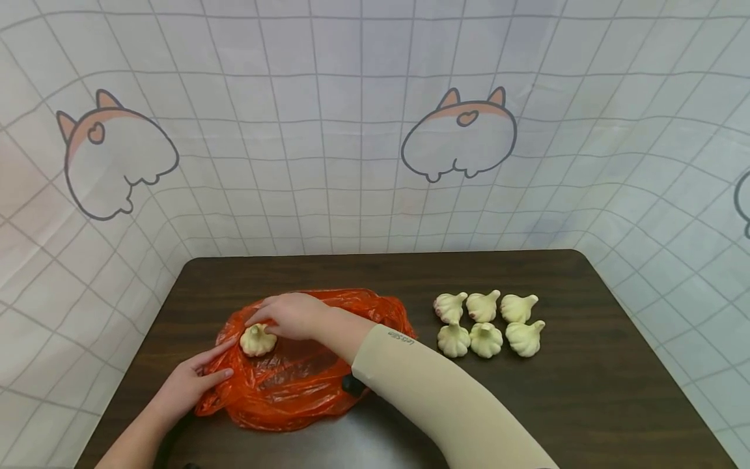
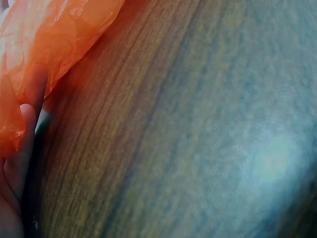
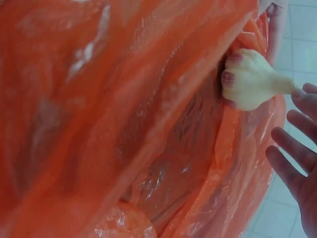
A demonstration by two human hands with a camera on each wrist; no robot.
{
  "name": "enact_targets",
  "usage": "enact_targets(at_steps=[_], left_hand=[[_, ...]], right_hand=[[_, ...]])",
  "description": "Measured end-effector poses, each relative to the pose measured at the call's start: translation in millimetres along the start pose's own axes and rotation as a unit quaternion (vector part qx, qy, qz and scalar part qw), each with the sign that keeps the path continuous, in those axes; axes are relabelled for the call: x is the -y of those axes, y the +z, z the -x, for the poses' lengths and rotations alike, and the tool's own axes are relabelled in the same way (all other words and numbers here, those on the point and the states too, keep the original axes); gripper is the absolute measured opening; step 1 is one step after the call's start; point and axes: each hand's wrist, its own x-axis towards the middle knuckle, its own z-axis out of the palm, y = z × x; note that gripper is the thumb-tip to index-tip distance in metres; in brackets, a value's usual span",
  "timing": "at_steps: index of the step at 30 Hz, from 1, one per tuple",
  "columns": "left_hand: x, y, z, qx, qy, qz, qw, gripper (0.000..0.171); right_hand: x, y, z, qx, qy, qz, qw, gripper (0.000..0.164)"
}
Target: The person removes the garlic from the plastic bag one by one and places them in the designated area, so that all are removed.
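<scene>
An orange-red plastic bag (image 1: 293, 404) lies spread open on the left of the table. At its left edge my left hand (image 1: 190, 384) holds the film between thumb and fingers; in the left wrist view one finger (image 2: 35, 87) shows through it. My right hand (image 1: 295, 316) reaches across the bag and pinches a garlic bulb (image 1: 258, 341) by the tip of its stem. In the right wrist view that pale bulb (image 3: 247, 82) is at the bag's opening, with pinkish patches on its base; the other fingers are spread.
Several more garlic bulbs (image 1: 485, 340) sit in two rows on the right of the dark wooden table (image 1: 586, 391). A white grid-patterned curtain (image 1: 328, 130) surrounds the table's back and sides. Some small dark object (image 1: 353, 385) shows beneath the right sleeve.
</scene>
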Motion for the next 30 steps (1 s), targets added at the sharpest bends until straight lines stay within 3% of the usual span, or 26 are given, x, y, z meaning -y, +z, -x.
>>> enact_targets(at_steps=[8,24,30], left_hand=[[-1.5,1.0,1.1,0.001,-0.003,-0.001,1.0000,0.068],[-1.5,0.6,0.9,0.003,0.004,0.006,1.0000,0.070],[-0.7,-1.4,1.7,0.002,0.005,0.003,1.0000,0.070]], right_hand=[[5.6,1.8,-3.5,0.016,0.010,0.033,0.999,0.041],[0.9,7.4,-0.1,-0.026,-0.032,0.061,0.997,0.029],[-1.1,5.4,3.7,-0.026,-0.023,0.036,0.999,0.029]])
